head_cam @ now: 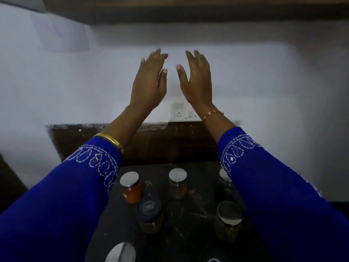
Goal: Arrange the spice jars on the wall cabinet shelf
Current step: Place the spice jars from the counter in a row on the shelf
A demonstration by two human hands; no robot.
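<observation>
hands: my left hand (149,80) and right hand (197,80) raised, fingers spread, empty
jars: spice jars (178,183) down near on dark counter (194,220), cabinet (188,10) far above
handling: likely glass, smooth, breakable; grip round body below lid

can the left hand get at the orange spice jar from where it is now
Probably yes. The left hand is raised, open and holding nothing. The orange spice jar stands upright on the dark counter just beside the left sleeve, its silver lid uncovered, with no jar crowding its top.
</observation>
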